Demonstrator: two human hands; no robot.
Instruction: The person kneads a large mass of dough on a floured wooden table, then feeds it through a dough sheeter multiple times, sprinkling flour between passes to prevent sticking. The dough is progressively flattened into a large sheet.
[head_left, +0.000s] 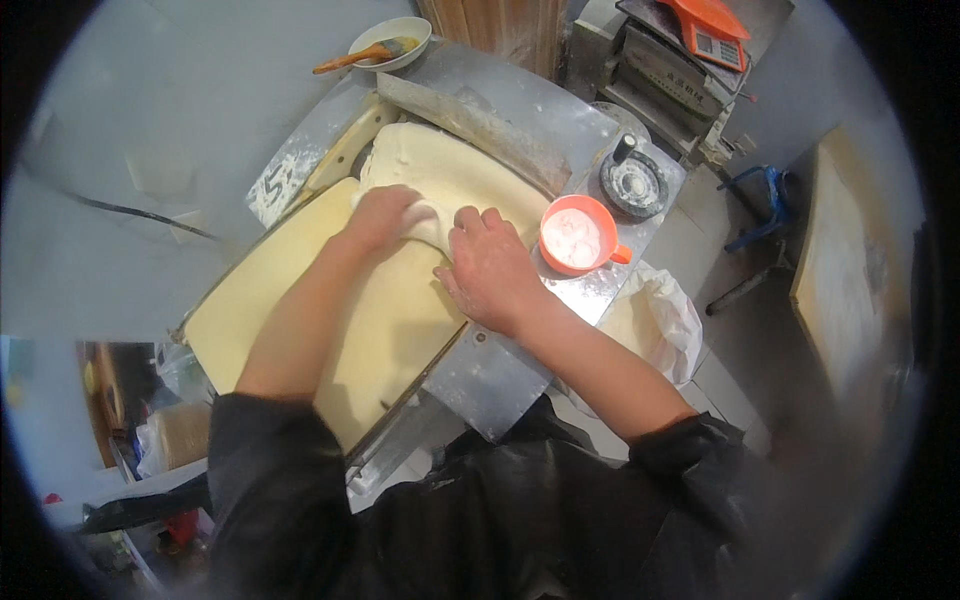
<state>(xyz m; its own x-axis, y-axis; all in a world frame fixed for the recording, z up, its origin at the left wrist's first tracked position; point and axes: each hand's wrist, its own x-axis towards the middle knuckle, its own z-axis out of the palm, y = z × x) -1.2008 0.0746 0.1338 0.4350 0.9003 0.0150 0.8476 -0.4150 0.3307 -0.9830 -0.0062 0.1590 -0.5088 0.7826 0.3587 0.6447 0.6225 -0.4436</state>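
A wide sheet of pale dough (405, 315) lies over the bed of a metal dough sheeter (495, 382). Its far part is folded into a thicker layer (450, 161) beside the machine's metal guard. My left hand (386, 217) grips the near edge of this thick layer, the fingers curled around a bunched piece of dough. Close to its right, my right hand (487, 266) rests on the same edge with bent fingers; its fingertips are partly hidden, so its hold cannot be told. An orange cup of white flour (571, 234) stands just right of my right hand.
A black handwheel (634, 185) sits behind the cup. At the far left corner is a white bowl (390, 41) with a wooden-handled brush (360, 58). An open white sack (660, 322) stands below the right side. An orange scale (712, 37) rests on another machine at the back right.
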